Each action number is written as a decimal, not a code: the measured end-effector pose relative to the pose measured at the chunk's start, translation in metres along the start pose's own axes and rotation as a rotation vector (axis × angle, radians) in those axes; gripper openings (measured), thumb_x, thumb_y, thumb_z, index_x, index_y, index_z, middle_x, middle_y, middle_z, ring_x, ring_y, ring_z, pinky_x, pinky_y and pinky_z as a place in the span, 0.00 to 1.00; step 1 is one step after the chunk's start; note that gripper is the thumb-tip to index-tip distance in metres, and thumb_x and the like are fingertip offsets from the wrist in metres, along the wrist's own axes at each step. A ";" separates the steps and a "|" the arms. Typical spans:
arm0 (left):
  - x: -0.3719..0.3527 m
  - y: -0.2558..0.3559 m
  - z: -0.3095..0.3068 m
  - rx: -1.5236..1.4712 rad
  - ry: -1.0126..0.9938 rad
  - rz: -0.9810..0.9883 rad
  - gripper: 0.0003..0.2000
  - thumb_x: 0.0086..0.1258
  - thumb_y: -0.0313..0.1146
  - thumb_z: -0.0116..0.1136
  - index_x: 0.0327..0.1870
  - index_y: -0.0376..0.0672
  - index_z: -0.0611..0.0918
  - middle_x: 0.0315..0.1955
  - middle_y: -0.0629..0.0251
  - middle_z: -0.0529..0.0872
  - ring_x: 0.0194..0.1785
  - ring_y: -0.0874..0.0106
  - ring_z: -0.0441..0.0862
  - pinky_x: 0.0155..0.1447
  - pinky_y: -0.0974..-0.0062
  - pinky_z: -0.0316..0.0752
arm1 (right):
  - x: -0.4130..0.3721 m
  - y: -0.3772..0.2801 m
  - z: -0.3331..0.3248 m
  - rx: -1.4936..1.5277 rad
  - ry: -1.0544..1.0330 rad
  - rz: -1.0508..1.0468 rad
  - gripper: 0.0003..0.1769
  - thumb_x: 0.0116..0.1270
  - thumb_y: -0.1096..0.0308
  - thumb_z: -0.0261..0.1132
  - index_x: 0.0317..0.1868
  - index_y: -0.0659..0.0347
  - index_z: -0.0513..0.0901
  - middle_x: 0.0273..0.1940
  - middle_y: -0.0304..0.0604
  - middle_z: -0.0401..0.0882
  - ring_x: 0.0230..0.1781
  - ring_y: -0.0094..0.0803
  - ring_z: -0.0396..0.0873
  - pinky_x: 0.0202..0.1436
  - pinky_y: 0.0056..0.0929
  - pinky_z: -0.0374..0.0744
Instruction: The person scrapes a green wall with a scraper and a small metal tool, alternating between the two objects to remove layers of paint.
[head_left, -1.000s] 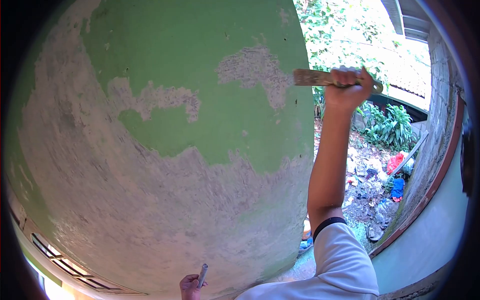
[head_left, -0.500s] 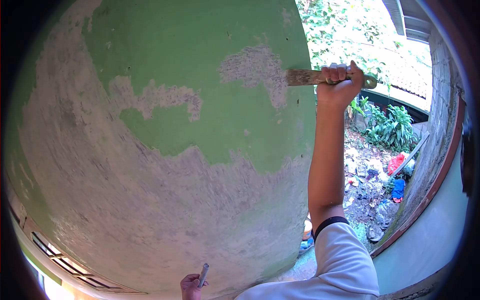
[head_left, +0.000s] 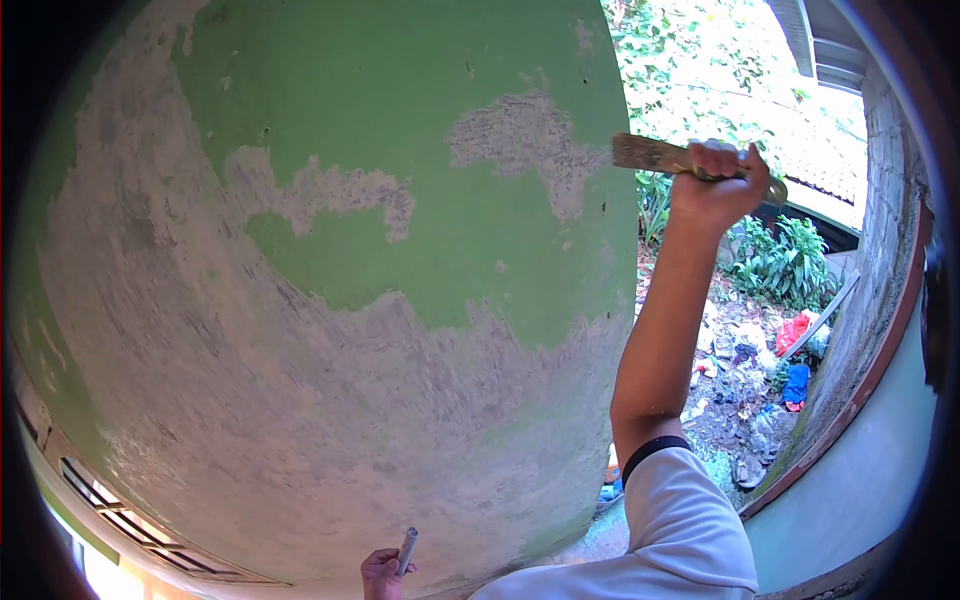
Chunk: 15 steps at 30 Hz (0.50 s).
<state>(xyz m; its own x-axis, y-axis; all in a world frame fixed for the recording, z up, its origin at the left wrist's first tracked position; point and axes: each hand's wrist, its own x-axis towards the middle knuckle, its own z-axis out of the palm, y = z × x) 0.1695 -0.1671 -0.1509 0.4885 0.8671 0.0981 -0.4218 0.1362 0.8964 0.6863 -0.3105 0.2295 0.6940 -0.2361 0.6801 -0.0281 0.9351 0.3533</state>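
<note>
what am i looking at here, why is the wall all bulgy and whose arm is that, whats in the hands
There is no machine here. A person wears one camera on the head, looking forward and down, so you see their own arms. The wide lens bends the picture, which makes the flat wall look round.

The green-painted wall has large bare grey patches where the paint is gone. The raised right hand, on the arm in the white sleeve, grips a long flat rusty-brown tool whose tip reaches the wall's right edge. Whether it touches is unclear. At the bottom, the left hand holds a small grey stick.

Beyond the wall are leafy plants and scattered litter on the ground.
</note>
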 end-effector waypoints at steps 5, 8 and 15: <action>0.001 -0.013 -0.021 0.197 0.012 -0.083 0.18 0.56 0.37 0.64 0.43 0.35 0.77 0.29 0.62 0.81 0.30 0.70 0.78 0.37 0.73 0.74 | -0.007 0.024 0.015 -0.190 0.154 0.002 0.14 0.57 0.65 0.57 0.19 0.51 0.59 0.14 0.30 0.52 0.14 0.23 0.51 0.21 0.24 0.56; 0.003 -0.018 -0.030 0.228 0.027 -0.072 0.19 0.55 0.38 0.64 0.43 0.35 0.77 0.29 0.62 0.81 0.30 0.70 0.78 0.37 0.73 0.74 | 0.005 0.006 0.004 -0.051 0.034 0.037 0.14 0.57 0.66 0.56 0.19 0.51 0.59 0.14 0.31 0.52 0.15 0.23 0.51 0.21 0.25 0.56; 0.000 0.000 -0.003 0.000 0.022 -0.010 0.14 0.55 0.30 0.61 0.38 0.31 0.76 0.25 0.50 0.81 0.28 0.62 0.79 0.37 0.65 0.77 | 0.000 0.024 0.009 -0.166 0.166 -0.009 0.16 0.56 0.66 0.57 0.19 0.52 0.57 0.15 0.30 0.51 0.15 0.23 0.50 0.20 0.25 0.56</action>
<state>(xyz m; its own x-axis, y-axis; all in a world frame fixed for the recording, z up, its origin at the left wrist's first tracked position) 0.1673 -0.1653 -0.1523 0.4762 0.8757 0.0793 -0.4163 0.1451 0.8976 0.6791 -0.2904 0.2431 0.8030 -0.2103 0.5577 0.0874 0.9671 0.2388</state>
